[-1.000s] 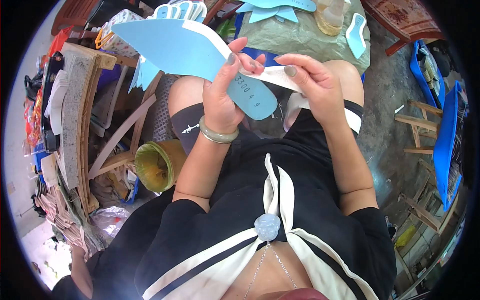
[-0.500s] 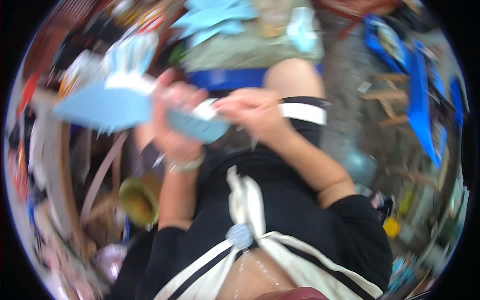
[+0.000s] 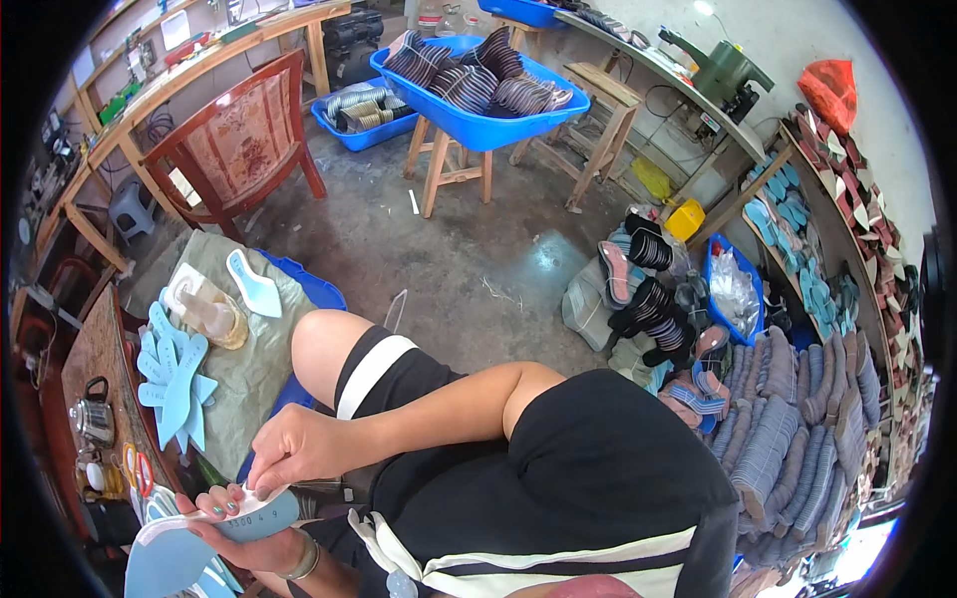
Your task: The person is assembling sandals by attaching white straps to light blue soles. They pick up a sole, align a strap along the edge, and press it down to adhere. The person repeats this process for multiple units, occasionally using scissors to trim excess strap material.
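At the lower left, my left hand [image 3: 239, 533] holds a light blue insole [image 3: 164, 563] with a white strip along its edge. Its fingers lie over the white edge, and the thumb is beneath. My right hand [image 3: 299, 444] is closed in a pinch on that same edge, close to the left fingertips. Just beyond, several loose light blue insoles [image 3: 179, 384] lie in a fanned heap on a grey-green cloth [image 3: 254, 374]. Beside them are a clear bottle with yellowish contents [image 3: 214, 311] and a single insole with a white end [image 3: 257, 284].
Scissors [image 3: 142, 470] and a metal kettle [image 3: 92, 414] sit at the left. A red-brown chair [image 3: 239, 135] and a blue tub of stacked soles [image 3: 488, 125] stand farther off. To the right are piled grey-striped soles [image 3: 788, 429] and racks of shoe parts [image 3: 837, 179].
The view has swung, so both hands now appear at the lower left and more of the room shows. They still hold the insole, and the blur has cleared.
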`<state>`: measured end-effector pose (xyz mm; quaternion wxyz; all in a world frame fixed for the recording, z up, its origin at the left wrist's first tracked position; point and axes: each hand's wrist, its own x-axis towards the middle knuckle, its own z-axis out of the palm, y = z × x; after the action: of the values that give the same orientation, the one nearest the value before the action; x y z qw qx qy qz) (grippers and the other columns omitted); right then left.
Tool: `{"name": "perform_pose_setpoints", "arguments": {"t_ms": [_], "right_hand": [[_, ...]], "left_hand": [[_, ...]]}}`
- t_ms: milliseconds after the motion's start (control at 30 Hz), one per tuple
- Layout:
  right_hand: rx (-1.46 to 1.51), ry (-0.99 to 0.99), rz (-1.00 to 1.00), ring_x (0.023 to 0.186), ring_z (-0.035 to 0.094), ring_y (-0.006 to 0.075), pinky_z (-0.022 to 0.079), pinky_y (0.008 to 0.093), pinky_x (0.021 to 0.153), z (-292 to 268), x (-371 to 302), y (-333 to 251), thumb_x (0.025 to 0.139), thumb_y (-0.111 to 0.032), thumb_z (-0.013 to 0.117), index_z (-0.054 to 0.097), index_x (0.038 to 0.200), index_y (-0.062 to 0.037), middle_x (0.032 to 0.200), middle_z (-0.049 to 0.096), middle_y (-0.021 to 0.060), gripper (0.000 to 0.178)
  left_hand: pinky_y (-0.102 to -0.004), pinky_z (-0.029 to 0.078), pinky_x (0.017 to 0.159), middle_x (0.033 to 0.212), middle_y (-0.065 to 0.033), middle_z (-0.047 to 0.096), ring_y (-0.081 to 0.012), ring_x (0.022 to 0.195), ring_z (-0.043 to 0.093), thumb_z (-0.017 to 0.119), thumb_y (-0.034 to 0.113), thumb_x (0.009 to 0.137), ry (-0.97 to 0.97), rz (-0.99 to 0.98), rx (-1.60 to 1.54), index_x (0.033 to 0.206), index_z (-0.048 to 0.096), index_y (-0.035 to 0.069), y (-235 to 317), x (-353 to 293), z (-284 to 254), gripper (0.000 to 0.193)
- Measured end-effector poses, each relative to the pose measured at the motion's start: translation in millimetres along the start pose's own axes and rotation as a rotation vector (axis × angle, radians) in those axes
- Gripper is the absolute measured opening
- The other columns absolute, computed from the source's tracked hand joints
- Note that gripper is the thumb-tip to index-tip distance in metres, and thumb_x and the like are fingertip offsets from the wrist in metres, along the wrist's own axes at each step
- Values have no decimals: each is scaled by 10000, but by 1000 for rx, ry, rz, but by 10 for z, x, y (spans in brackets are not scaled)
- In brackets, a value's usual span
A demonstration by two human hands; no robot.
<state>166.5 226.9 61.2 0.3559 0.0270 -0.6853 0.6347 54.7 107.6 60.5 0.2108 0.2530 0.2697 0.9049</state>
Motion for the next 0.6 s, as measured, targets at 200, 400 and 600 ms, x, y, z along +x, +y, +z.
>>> {"name": "perform_pose_setpoints", "arguments": {"t_ms": [200,400,600], "right_hand": [[-57,16,-72,622,599,185,449,295,566,-48,-1,-192,734,-100,742,733,834,-28,693,661,90,124],[-65,-6,-119,614,595,199,449,306,562,-9,-32,-73,750,-151,744,732,822,-43,675,635,93,130],[-192,2,-123,621,586,209,449,311,562,-84,-72,131,805,-182,706,719,874,-65,696,621,82,136]], "left_hand": [[-248,405,672,768,-7,445,-93,679,427,379,277,1011,-61,-30,-12,1248,430,-8,41,-51,88,374],[-261,394,669,787,7,442,-93,688,411,402,287,999,-65,11,9,1279,426,17,100,-34,162,390],[-308,401,683,851,4,505,-113,718,439,467,255,974,-142,-38,-221,1313,431,52,-61,0,-16,396]]}}
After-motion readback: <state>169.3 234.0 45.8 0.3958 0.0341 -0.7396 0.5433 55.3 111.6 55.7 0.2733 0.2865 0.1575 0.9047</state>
